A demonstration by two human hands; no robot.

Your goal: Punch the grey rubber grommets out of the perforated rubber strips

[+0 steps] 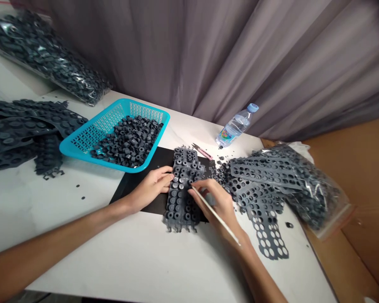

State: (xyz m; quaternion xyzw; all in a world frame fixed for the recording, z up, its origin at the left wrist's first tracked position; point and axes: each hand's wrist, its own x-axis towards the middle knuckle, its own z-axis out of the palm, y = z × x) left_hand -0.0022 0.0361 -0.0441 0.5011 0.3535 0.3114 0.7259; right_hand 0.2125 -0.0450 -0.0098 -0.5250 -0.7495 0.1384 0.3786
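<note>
A dark grey moulded rubber sheet (178, 195) with rows of round, hollow-centred parts lies on a black mat (153, 204). My left hand (153, 185) grips its left edge, fingertips and thumb against the sheet. My right hand (216, 200) is closed around a thin white stick-like tool (219, 219), whose upper end meets the sheet's right half among the round parts. What the tool's tip does there is hidden by my fingers.
A blue basket (68, 149) holds loose rubber parts. Uncut-looking sheets (12, 130) lie left, punched sheets (268, 176) right. Pink-handled snips (204, 151) and a water bottle (235, 128) are behind the mat. Plastic bags of parts (47, 54) stand at the back left and right.
</note>
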